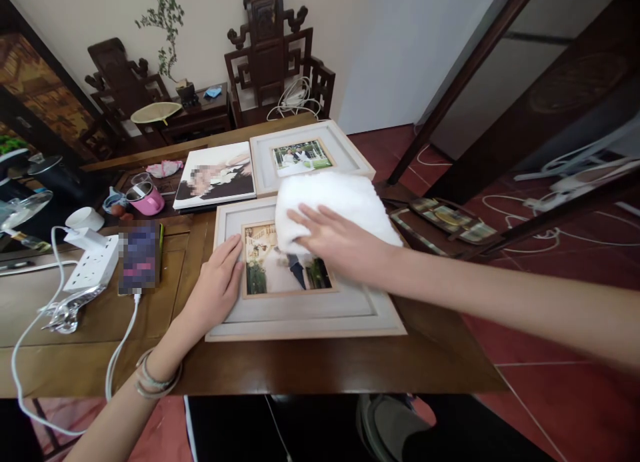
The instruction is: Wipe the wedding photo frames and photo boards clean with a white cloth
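A pale framed photo lies flat on the wooden table in front of me. My left hand rests flat on the frame's left side, fingers stretched out. My right hand presses a folded white towel onto the picture's upper right part, fingers spread over the cloth. A second framed photo lies just behind, and a frameless photo print lies to its left.
A phone on a white cable, a white power strip, a pink cup and a white cup sit at the left. More small pictures lie on a low surface right of the table. Carved dark chairs stand behind.
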Demonstrator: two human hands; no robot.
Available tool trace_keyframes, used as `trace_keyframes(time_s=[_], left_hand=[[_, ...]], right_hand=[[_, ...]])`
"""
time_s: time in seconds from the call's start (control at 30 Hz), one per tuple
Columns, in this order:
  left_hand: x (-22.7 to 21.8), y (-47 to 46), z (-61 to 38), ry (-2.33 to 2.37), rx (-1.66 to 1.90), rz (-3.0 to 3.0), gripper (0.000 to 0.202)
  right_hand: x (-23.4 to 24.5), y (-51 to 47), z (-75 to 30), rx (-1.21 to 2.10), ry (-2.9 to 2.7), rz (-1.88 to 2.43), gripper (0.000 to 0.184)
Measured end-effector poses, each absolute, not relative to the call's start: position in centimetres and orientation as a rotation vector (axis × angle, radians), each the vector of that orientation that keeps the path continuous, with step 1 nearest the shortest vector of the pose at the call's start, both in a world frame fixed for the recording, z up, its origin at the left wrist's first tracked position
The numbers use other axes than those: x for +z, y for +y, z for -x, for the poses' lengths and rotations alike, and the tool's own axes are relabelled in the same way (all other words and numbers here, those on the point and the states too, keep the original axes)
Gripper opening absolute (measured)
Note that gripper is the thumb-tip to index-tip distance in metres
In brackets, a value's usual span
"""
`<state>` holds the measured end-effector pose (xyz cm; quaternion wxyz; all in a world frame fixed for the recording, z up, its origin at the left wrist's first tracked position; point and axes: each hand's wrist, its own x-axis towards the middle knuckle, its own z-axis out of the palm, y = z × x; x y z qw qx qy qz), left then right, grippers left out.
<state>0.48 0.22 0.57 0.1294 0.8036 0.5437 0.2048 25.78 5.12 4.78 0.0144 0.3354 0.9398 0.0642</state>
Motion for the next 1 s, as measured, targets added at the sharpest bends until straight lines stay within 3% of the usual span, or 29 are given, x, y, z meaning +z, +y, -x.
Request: trace_keyframes(time_s=[0.2,0.5,0.63,0.9,1.0], left_hand=[[0.4,0.2,-0.4,1.579,0.636,-2.335,0.046],[0.4,0.2,-0.5,1.613,0.581,-2.335,0.049],[0.4,0.2,-0.5,1.608,0.569,-2.324,0.049],[0.5,0.2,-0.4,1.591,0.584,-2.311,0.049],[0.5,0.3,-0.4,1.585,0.596,-2.306,0.049]], right_hand=[[3.8,7.2,-25.0,0.387,2.879,-0.969,0.035],[6.7,-3.2,-24.2,-0.387,2.74,-0.837,0.046],[6.9,-3.8,-24.2,-0.521,2.757,-0.774,0.042],[4.0,4.9,-25.5,0.067,2.986,-1.039,0.057],[3.4,8.0,-25.1,0.268,2.998,-1.07,0.053]])
